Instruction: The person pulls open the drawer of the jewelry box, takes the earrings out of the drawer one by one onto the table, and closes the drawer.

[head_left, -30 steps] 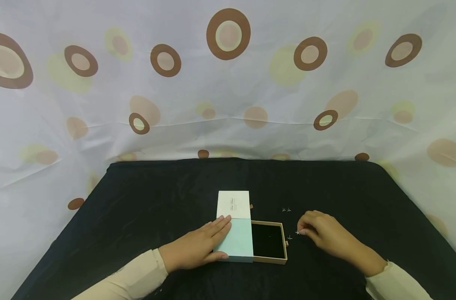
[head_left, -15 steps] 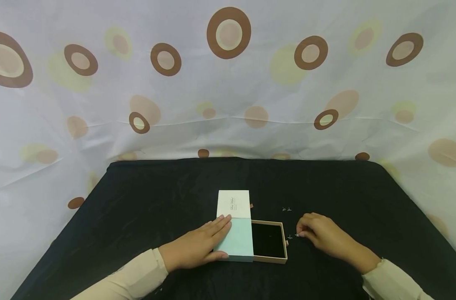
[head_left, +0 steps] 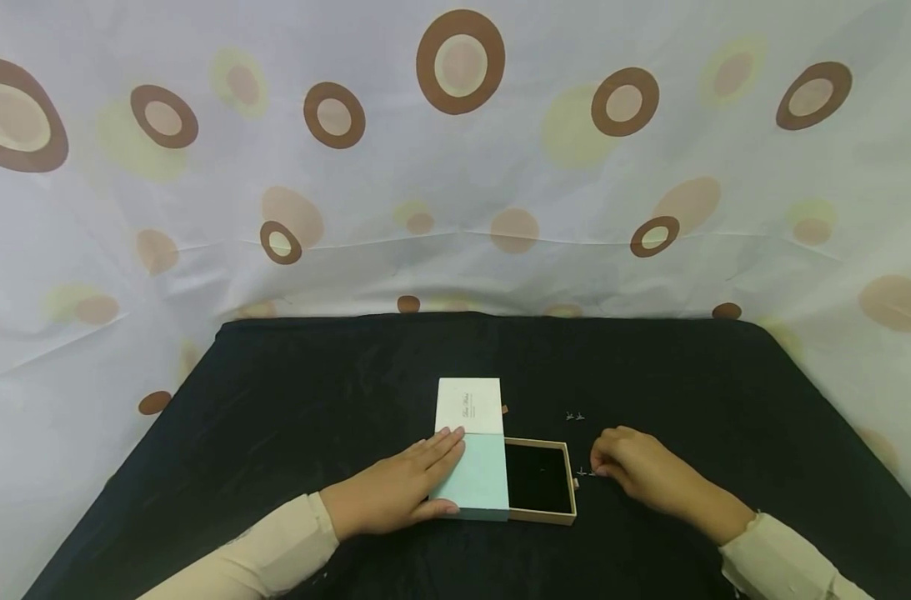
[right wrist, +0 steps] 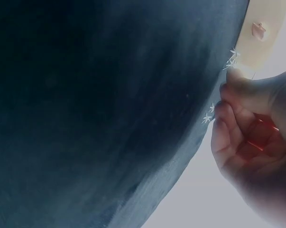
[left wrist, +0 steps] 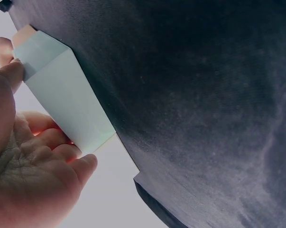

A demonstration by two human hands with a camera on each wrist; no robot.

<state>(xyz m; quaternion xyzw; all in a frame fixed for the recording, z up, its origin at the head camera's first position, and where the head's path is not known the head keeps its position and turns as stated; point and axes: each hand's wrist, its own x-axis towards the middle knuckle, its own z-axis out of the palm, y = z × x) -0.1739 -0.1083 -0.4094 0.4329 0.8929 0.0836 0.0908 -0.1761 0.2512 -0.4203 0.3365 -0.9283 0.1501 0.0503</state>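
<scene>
A two-tone drawer box [head_left: 470, 471], white at the far part and light blue at the near part, lies on the black cloth. Its tray [head_left: 543, 517], with a black inside, is slid out to the right. My left hand [head_left: 398, 490] rests on the box's left part, fingers straight and thumb at the near edge. Right of the tray, my right hand [head_left: 643, 467] pinches a small silver star-shaped piece [right wrist: 230, 64] close to the cloth. Another star-shaped piece [head_left: 581, 472] lies right beside it. Farther back, two more star-shaped pieces [head_left: 575, 416] lie side by side.
A black cloth [head_left: 335, 392] covers the table. Behind it hangs a white curtain [head_left: 395, 183] with brown and yellow ovals. Small pull tabs stick out at the box's right side, one on the tray end [head_left: 576, 483] and one farther back [head_left: 504, 409].
My right hand has moved slightly nearer and left, bringing its star-shaped piece down beside the other near one. My left hand stays on the box.
</scene>
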